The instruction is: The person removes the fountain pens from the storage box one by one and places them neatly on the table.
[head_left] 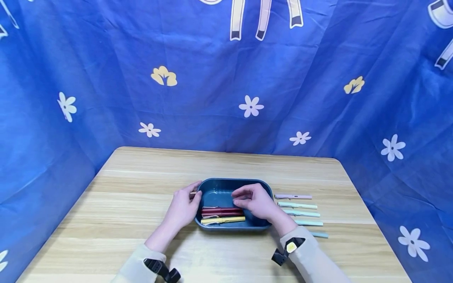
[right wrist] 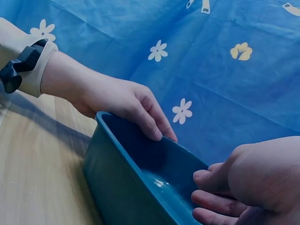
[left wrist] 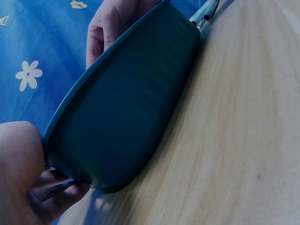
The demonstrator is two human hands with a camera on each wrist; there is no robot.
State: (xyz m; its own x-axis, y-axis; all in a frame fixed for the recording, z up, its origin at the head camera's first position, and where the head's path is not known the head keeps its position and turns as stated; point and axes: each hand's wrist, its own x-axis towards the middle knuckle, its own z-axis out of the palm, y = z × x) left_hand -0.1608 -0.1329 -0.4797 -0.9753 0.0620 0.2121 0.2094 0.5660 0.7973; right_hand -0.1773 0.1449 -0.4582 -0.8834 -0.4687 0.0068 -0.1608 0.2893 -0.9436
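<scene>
A dark teal plastic bin (head_left: 216,184) rests on the table, its long side facing me. Along its left end, my left hand (head_left: 184,204) grips the wall, thumb at the rim and other fingers around the outside. Inside lie dark red pens (head_left: 221,212) with metal clips, and a yellow pen (head_left: 226,220) nearest the front wall. My right hand (head_left: 256,200) reaches over the right part of the bin, fingers loosely bent inside it behind the pens. Between those fingertips no object shows. In the right wrist view, the right fingers (right wrist: 215,204) hang just inside the front wall.
Right of the bin, a lilac pen (head_left: 293,196), a mint pen (head_left: 297,205) and several other pale green and blue pens lie in a column, the nearer ones partly behind my right forearm. A blue patterned curtain (head_left: 212,78) surrounds the wooden table (head_left: 148,165).
</scene>
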